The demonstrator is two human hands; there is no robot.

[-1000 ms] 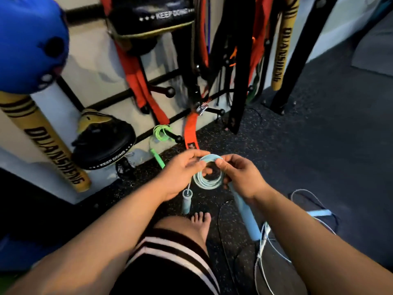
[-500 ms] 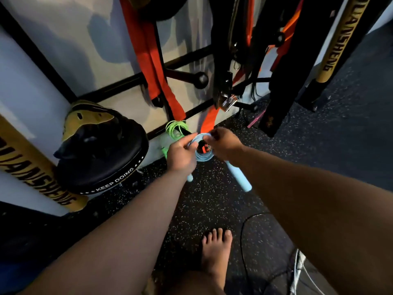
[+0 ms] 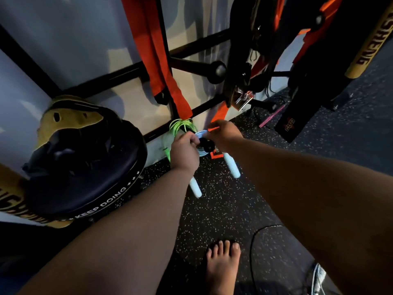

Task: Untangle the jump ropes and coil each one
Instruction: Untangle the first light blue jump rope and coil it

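Speckled black floor (image 3: pixel 234 209) runs up to a wall with a black rack (image 3: pixel 119 76) on it. There's a big round pad (image 3: pixel 85 173) leaning at the rack's lower left and orange straps (image 3: pixel 155 50) hanging off the bars. Both hands are out at the rack's bottom edge: left hand (image 3: pixel 184 150) and right hand (image 3: pixel 225 133) each pinch a side of the coiled blue jump rope (image 3: pixel 201 133), its two handles (image 3: pixel 195 189) dangling below. A green rope (image 3: pixel 180 125) coil hangs just beside it.
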